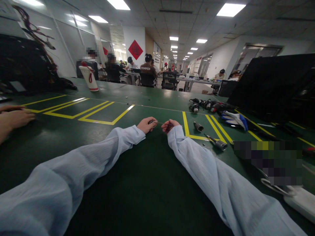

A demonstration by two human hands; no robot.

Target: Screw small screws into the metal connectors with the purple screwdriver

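Observation:
Both my arms in pale blue sleeves stretch forward over the dark green table (147, 183). My left hand (146, 125) is closed around a small dark part, too small to identify. My right hand (170, 125) pinches the other end of a thin wire or rod (161, 123) that runs between the two hands. Both hands rest on the table surface, a few centimetres apart. Just right of my right hand lie a short metal cylinder (198, 126) and a screwdriver-like tool (216, 142).
Yellow lines mark the table. Another person's hands (13, 119) rest at the left edge. A white paper cup (89, 78) stands far left. Dark tools (205, 105), a blue-white glove (233, 119) and a large black panel (275, 85) lie to the right. Seated people work behind.

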